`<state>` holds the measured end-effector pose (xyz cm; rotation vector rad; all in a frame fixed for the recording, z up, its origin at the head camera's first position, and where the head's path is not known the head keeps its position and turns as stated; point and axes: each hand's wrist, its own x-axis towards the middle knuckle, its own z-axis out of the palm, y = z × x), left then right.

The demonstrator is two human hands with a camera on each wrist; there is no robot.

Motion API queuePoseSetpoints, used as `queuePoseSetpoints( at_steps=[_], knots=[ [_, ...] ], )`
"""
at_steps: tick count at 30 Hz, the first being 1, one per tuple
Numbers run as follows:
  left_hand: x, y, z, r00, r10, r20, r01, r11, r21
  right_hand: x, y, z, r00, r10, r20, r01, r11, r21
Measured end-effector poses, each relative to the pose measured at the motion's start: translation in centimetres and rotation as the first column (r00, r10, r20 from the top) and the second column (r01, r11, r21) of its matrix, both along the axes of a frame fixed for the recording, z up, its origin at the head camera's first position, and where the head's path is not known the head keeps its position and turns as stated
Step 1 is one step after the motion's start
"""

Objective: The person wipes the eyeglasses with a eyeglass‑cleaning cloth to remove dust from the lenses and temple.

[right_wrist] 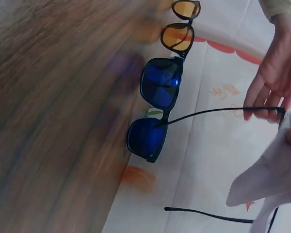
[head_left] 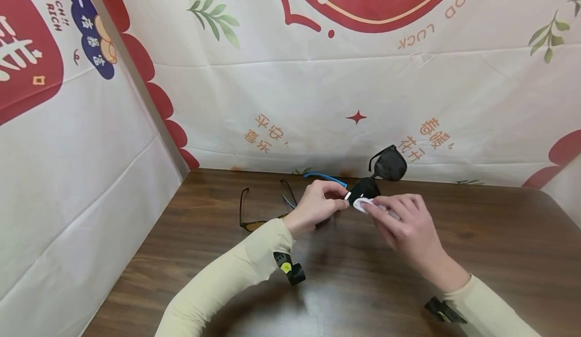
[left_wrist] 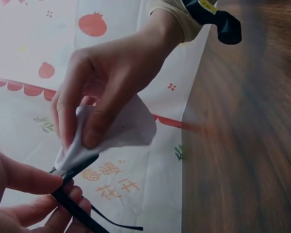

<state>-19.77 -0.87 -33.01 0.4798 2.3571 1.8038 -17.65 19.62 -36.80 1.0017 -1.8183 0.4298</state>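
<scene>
My left hand grips a pair of black sunglasses near one hinge, holding them tilted above the table. A white cloth is pinched by my right hand and overlaps the nearer dark lens. In the left wrist view, the cloth hangs in folds from the thumb and fingers, and the left fingers pinch the black frame just below it. The right wrist view shows a thin temple reaching out from the left hand, while the cloth hides most of the front frame.
Amber-lens glasses lie on the wooden table, left of the hands. Beside them lie dark sunglasses with blue lenses, partly hidden in the head view; a blue temple shows behind the left hand. A printed white cloth backdrop hangs behind the table.
</scene>
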Motion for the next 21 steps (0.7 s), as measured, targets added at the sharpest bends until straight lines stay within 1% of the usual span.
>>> queuePoseSetpoints(
  at_steps=[3,6,8,10,14,17,21],
  knots=[
    [0.1,0.0,0.1,1.0,-0.012,-0.012,0.012,1.0,-0.01,-0.2,0.1,0.4,0.997,-0.08,0.021,0.082,0.993,-0.081],
    [0.2,0.2,0.1,0.999,-0.027,-0.039,0.026,0.999,-0.031,-0.3,-0.1,0.8,0.992,-0.115,0.056,0.12,0.987,-0.104],
    [0.2,0.4,0.1,0.998,-0.04,-0.058,0.038,0.998,-0.045,-0.5,-0.4,1.0,0.994,-0.094,0.058,0.099,0.99,-0.099],
    [0.2,0.5,0.0,0.997,-0.043,-0.07,0.04,0.998,-0.05,-0.5,-0.8,1.0,0.997,-0.046,0.055,0.051,0.996,-0.077],
    [0.0,0.6,-0.2,0.998,-0.022,-0.059,0.021,1.0,-0.024,-0.2,-1.3,0.6,0.998,0.027,0.064,-0.026,1.0,-0.011],
    [-0.2,0.5,-0.5,0.999,-0.006,-0.049,0.006,1.0,-0.005,0.2,-1.1,0.2,0.996,0.026,0.091,-0.028,0.999,0.017],
    [-0.3,0.4,-0.6,0.999,-0.009,-0.05,0.008,1.0,-0.005,0.3,0.0,0.0,0.993,-0.013,0.121,0.014,1.0,-0.009]
  ],
)
